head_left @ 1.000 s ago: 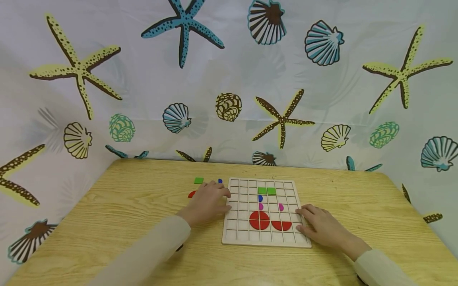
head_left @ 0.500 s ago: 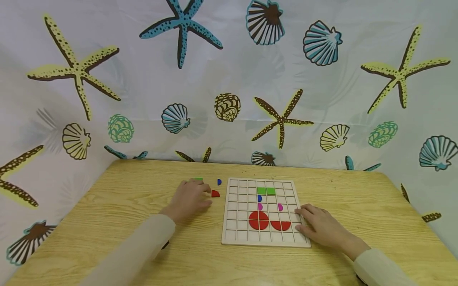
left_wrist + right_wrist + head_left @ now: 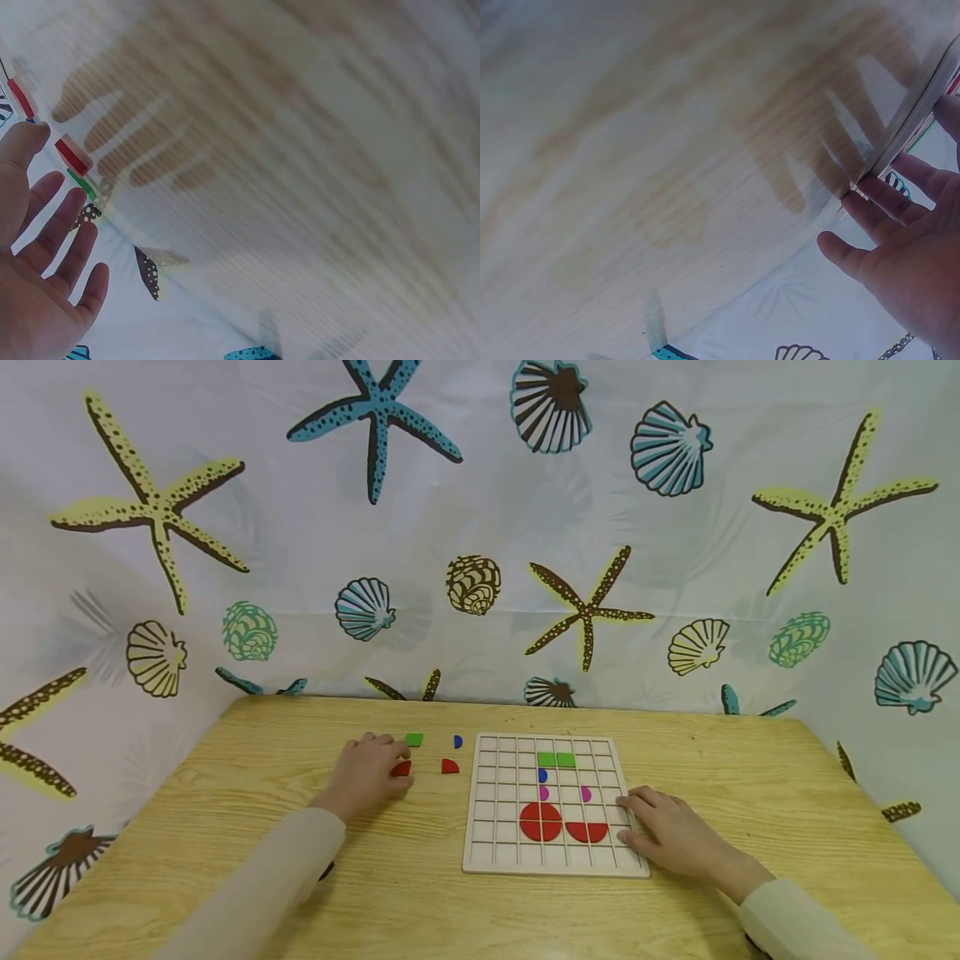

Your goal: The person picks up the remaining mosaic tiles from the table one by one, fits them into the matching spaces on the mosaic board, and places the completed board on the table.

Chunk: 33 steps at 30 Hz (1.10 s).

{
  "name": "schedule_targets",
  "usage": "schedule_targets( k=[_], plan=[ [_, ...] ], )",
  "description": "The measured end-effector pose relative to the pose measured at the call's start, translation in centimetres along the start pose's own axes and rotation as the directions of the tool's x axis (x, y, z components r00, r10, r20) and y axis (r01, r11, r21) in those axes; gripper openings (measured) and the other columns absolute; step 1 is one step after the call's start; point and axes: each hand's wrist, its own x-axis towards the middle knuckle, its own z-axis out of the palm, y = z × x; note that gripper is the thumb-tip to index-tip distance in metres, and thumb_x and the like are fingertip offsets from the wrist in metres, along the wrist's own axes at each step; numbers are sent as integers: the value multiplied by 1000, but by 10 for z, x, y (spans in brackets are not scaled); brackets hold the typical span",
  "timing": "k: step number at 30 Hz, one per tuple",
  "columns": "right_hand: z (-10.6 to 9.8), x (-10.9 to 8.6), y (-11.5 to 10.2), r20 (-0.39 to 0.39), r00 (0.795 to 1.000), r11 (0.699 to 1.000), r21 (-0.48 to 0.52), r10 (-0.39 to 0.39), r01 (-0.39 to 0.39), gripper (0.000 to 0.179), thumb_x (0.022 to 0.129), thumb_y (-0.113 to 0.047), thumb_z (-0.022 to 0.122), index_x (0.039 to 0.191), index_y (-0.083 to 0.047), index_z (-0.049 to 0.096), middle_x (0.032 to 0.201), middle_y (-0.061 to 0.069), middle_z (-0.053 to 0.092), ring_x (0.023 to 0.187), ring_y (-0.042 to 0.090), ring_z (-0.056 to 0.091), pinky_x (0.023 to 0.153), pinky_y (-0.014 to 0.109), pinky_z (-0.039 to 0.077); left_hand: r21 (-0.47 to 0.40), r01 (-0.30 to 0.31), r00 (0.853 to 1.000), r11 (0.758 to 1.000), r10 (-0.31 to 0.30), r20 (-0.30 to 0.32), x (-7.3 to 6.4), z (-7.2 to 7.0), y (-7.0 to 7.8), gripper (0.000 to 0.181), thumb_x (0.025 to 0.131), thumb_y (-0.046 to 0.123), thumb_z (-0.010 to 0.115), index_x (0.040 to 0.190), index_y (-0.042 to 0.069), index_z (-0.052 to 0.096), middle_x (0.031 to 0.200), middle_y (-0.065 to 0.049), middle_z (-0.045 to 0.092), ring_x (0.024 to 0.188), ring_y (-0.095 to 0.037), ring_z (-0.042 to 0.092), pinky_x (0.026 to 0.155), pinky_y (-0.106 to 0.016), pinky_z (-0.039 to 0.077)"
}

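My left hand (image 3: 367,774) hovers low over the table, thumb and fingers apart on either side of a red quarter-circle (image 3: 402,769), partly hidden by them. In the left wrist view that red piece (image 3: 73,154) shows in front of the loosely spread fingers of the left hand (image 3: 45,240). My right hand (image 3: 675,835) rests at the right edge of the white grid board (image 3: 487,856), thumb and fingertips touching it. The right wrist view has the fingertips of the right hand (image 3: 915,247) against the board's side (image 3: 915,105), fingers nearly straight.
Beside the board lie another red quarter-circle (image 3: 450,767), a blue half-circle (image 3: 457,742) and a green square (image 3: 413,740). On it sit a red circle of quarters (image 3: 531,832), a red half-circle (image 3: 577,833), green squares (image 3: 547,760), a blue half-circle (image 3: 543,775) and magenta half-circles (image 3: 544,793).
My left hand has moved left, from the board's left edge to the farther red quarter-circle, uncovering the nearer red piece. The right hand stays at the board's edge.
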Motion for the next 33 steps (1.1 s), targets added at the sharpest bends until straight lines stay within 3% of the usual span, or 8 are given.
schedule_targets(
  k=[12,24,33],
  plan=[
    [1,0,2,16,1000,1000,3,15,-15,45,90,-36,54,125,-8,52,123,10,52,114,31,51,94,54,37,-9,54,998,998,-54,38,0,3,-8,28,77,37,70,94,14,67,88,-3,63,80,-24,54,72,-47,45],
    [3,-1,1,17,1000,1000,-1,11,-11,46,90,-36,54,126,-7,52,123,11,51,113,31,52,93,54,38,-39,50,999,998,-49,18,-2,0,-6,18,78,31,70,85,15,69,83,-2,62,75,-23,54,67,-45,45],
    [2,-1,1,18,1000,1000,1,14,-14,46,90,-35,54,126,-7,51,123,11,51,113,31,52,94,54,37,-35,64,997,997,-63,41,1,4,-10,19,78,34,70,81,16,67,82,-2,61,76,-23,53,69,-46,43]
  ],
)
